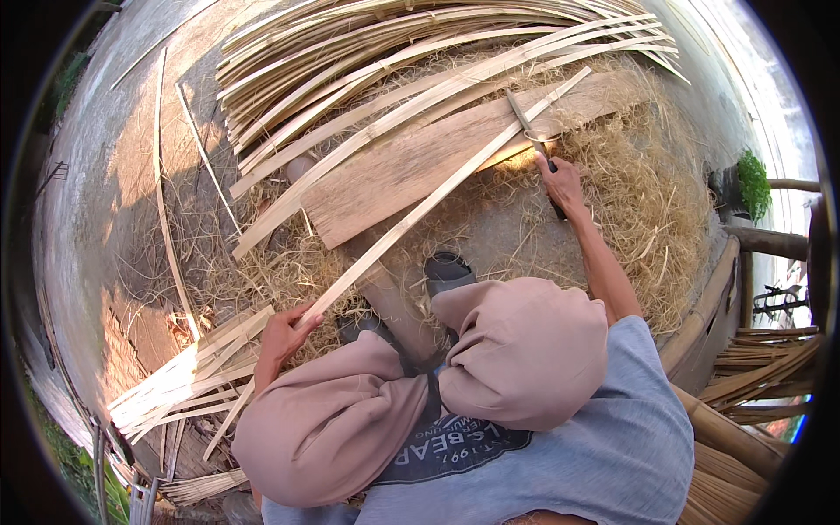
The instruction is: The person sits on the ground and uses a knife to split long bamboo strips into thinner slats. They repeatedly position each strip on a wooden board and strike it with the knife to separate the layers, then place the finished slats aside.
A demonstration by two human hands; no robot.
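A long pale bamboo strip (pixel 411 216) runs slantwise from near my left knee up to the far right. My left hand (pixel 284 339) is closed around its near end. My right hand (pixel 564 185) grips the dark handle of a knife (pixel 528 121). The knife's blade lies across the far part of the strip. Under that part of the strip is a wide, flat wooden board (pixel 394 188). A thin, pale curl (pixel 542 136) shows beside the blade.
Long split strips (pixel 306 79) are heaped at the back. Fine shavings (pixel 621 201) cover the ground on the right. More pale strips (pixel 188 381) lie by my left side. Bamboo poles (pixel 722 429) and bundled strips (pixel 761 376) stand at the right, near a green plant (pixel 753 185).
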